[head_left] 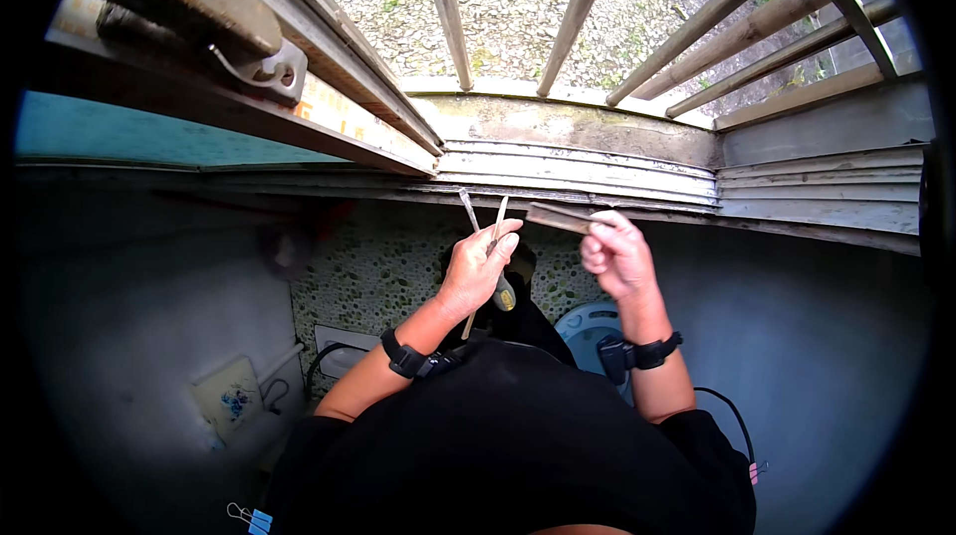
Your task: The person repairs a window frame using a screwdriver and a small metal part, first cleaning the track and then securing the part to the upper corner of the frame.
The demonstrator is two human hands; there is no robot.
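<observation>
My left hand (476, 272) is closed around a flat-tipped screwdriver (505, 294) with a dark and yellow handle; its metal shaft points up toward the window sill. Crossing it in the same grip is a thin, pale, narrow stick (502, 211), whose lower end shows below my palm. My right hand (619, 256) pinches one end of a flat, narrow, dark-grey strip (556, 218), perhaps metal, which reaches left toward my left fingertips. Its exact kind I cannot tell. Both hands are just below the near edge of the sliding-window track (578, 173).
Window bars (580, 12) stand beyond the sill, with stony ground outside. A sliding window frame (329, 122) with a metal latch (284, 72) is at the upper left. Below are a pebble-patterned floor (363, 281), a light-blue toilet seat (588, 326) and a wall switch plate (229, 396).
</observation>
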